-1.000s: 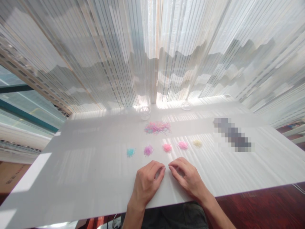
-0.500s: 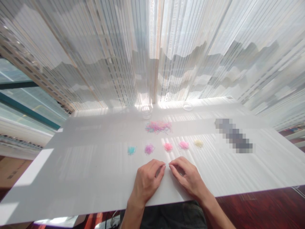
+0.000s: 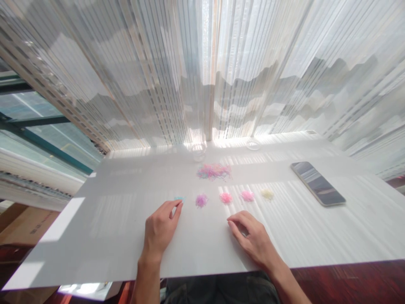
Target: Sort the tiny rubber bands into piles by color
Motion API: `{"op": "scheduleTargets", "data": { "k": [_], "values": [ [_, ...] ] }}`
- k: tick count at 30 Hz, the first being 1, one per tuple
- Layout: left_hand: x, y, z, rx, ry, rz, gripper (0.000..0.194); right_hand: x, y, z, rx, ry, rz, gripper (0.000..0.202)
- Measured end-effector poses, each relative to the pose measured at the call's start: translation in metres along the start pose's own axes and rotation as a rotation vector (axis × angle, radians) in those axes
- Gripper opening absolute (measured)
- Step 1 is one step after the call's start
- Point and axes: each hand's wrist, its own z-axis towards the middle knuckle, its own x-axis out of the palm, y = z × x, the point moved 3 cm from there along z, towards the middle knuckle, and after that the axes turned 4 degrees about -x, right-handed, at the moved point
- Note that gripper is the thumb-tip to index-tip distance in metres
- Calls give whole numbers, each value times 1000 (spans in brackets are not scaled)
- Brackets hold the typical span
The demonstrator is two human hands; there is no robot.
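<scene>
My left hand (image 3: 162,226) is closed in a pinch at the near edge of the teal pile (image 3: 179,198), partly covering it; anything between its fingertips is too small to name. My right hand (image 3: 249,232) rests on the white table (image 3: 110,236), thumb and fingertips pressed together, below the red pile (image 3: 226,198) and pink pile (image 3: 247,196). A purple pile (image 3: 201,200) lies right of my left hand, and a pale yellow pile (image 3: 267,194) ends the row. Behind them lies a larger heap of mixed-colour strands (image 3: 214,171).
A phone (image 3: 318,183) lies on the right of the table. Two clear round containers (image 3: 198,152) (image 3: 252,145) stand at the back, before a striped curtain (image 3: 152,76). A cardboard box (image 3: 28,223) is at the left.
My left hand has moved left and forward from beside my right hand to the teal pile. My right hand has stayed nearly in place. The view has shifted slightly.
</scene>
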Motion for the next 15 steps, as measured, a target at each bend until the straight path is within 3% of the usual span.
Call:
{"op": "scheduleTargets", "data": {
  "k": [4, 15],
  "values": [
    [-3, 17, 3, -81, -62, 65, 18, 1, -1, -1, 1, 5, 6, 18],
    [4, 22, 1, -216, 4, 86, 6, 2, -2, -2, -10, 24, 11, 16]
  ]
}}
